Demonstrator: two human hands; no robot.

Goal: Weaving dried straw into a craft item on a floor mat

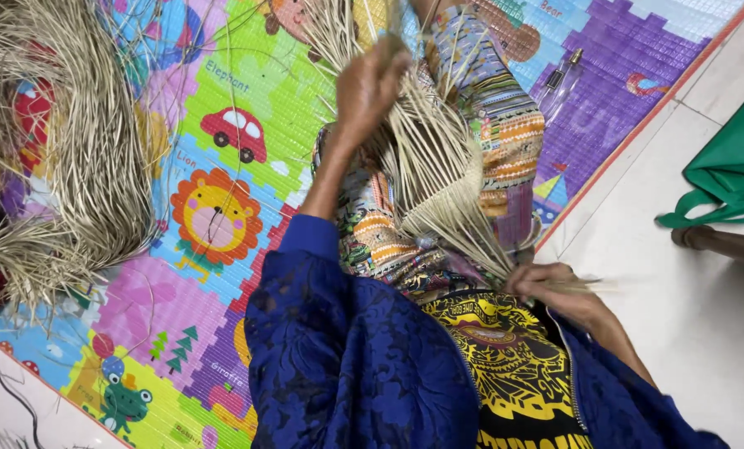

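Play mat (222, 125): a bright foam floor mat with cartoon animals, a red car and puzzle-shaped coloured patches; it covers most of the floor in view and ends at an orange edge on the right
Tiled floor (679, 249): pale tiles to the right of the mat, and a strip at the lower left corner
Loose straw pile (72, 141): a big heap of dry, pale fibres on the left side of the mat, well apart from the hands
Blue sleeves (347, 357): dark blue lace-patterned sleeves on both of the person's arms, over a yellow and black printed top
Patterned skirt (496, 125): multicoloured cloth over the person's lap and legs, lying under the weaving
Green cloth (729, 166): a folded green fabric at the right edge, over a brown wooden leg on the tiles
Woven straw piece (438, 183): a partly woven fan of pale strips held over the lap between the two hands; the tight woven part sits near the middle, with loose strands spreading up and to the lower right
Left hand (372, 83): raised, clenched round a bunch of the loose upper strands of the woven straw piece
Right hand (551, 287): low by the person's body, fingers closed on the lower strands of the woven straw piece
Clear bottle (559, 83): a small see-through bottle with a dark cap lying on the purple part of the mat, near the legs
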